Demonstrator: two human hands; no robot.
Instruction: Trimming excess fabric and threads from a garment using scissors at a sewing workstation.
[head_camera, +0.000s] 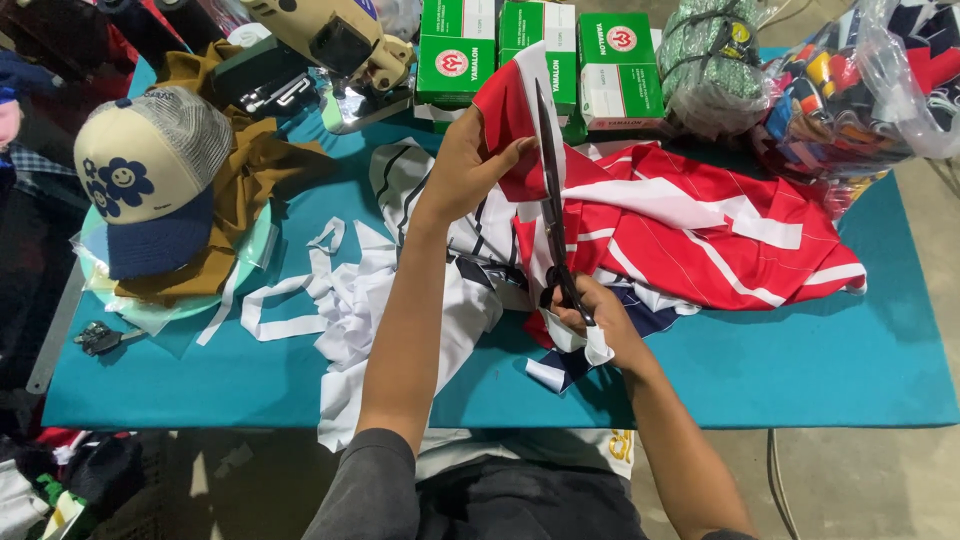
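**Scissors at work on red-and-white cloth**

My left hand (470, 165) is pinching the red-and-white fabric (690, 225) upright, fingers closed on its edge. Just right of them, my right hand (600, 318) is gripping long black scissors (552, 200), blades pointing away, against that cloth.

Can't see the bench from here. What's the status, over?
Left hand holds up red-and-white fabric. Right hand works black scissors into it. White scraps alongside.
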